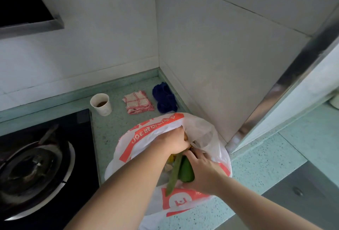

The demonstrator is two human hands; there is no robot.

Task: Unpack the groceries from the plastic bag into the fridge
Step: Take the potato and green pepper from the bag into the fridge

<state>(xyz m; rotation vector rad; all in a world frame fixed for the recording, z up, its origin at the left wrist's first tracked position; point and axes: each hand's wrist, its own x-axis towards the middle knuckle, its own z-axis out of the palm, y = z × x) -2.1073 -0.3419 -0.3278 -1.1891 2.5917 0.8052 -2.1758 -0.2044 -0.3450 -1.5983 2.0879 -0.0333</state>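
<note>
A white plastic bag (139,138) with orange print stands open on the counter. My left hand (174,142) reaches into its mouth from the left with the fingers curled down inside; what they hold is hidden. My right hand (203,171) comes in from the right and wraps around a green pepper (187,172) at the bag's near side. A long green vegetable (173,176) sticks out over the near rim between my two hands. Something yellow (170,158) and a brownish item (186,137) show inside the bag. No fridge is in view.
A gas hob with a dark pan (31,167) is on the left. Behind the bag on the green speckled counter (256,167) are a paper cup (101,104), a folded checked cloth (138,102) and a blue cloth (165,97). A tiled wall corner rises on the right.
</note>
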